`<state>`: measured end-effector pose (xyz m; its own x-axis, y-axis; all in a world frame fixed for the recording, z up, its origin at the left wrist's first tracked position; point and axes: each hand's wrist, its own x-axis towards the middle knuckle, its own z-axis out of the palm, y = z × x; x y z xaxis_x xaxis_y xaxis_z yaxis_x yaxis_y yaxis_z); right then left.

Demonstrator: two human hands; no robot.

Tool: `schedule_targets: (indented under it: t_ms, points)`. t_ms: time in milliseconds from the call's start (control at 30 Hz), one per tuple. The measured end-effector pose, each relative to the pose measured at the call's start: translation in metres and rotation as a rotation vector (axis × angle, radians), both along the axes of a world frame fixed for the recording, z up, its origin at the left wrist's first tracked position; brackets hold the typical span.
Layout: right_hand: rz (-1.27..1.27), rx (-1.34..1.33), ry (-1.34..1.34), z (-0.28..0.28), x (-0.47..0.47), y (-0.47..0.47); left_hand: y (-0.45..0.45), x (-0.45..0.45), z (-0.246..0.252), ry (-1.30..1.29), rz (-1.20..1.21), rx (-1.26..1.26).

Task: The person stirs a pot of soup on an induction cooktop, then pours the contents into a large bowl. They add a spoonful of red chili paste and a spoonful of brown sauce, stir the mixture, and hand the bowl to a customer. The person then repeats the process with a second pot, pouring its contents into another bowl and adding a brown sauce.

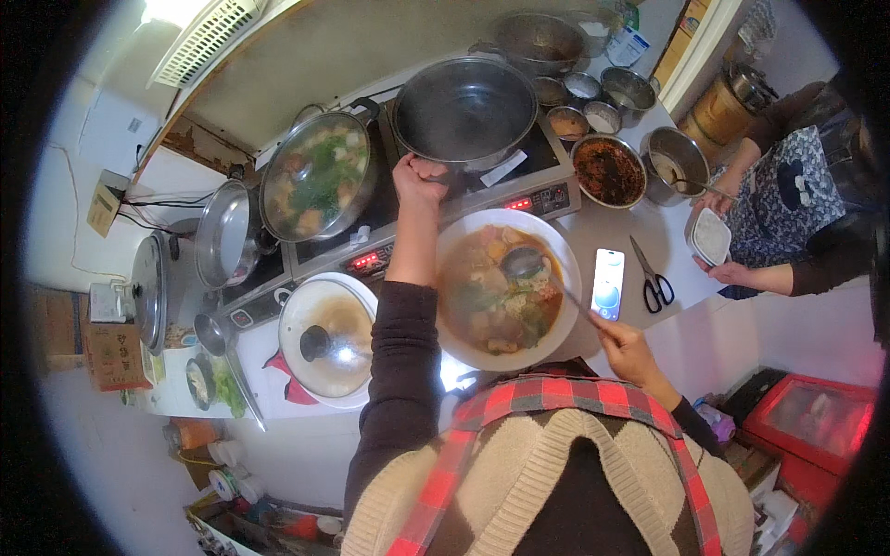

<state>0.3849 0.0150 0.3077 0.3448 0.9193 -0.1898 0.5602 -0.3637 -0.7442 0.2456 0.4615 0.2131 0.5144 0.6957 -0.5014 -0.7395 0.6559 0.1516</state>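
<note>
My left hand (419, 179) is closed at the near side of a large dark pan (464, 111) on the stove; its handle there is hidden by my fingers. My right hand (624, 347) grips the handle of a metal ladle (523, 263), whose bowl sits in a big white bowl (567, 306) of broth with vegetables and noodles. Left of the dark pan stands a pot of soup with greens (316, 182). A glass lid (334, 330) covers another white bowl beside my left forearm. A lit phone (607, 285) and black-handled scissors (652, 278) lie right of the soup bowl.
At the right a co-worker's hands (726, 271) hold a white container (709, 236) and a utensil in a metal pot (674, 167). A bowl of dark red seasoning (609, 172) and several small bowls stand nearby. A second ladle (215, 335) and an empty pan (226, 233) are at the left.
</note>
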Motion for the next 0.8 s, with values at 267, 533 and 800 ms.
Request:
schedule_targets:
  t_ms: [267,533,800]
  points:
    - [-0.099,-0.157,0.079,-0.004,-0.001,-0.008,-0.065,-0.027,0.008,0.662,-0.098,0.515]
    - [0.115,-0.005,0.001,-0.004,0.02,0.02,-0.254,-0.143,-0.024,1.705,-0.202,0.816]
    - [0.012,-0.288,0.845,0.007,0.106,0.035,-0.381,-0.079,0.026,1.649,0.198,0.875]
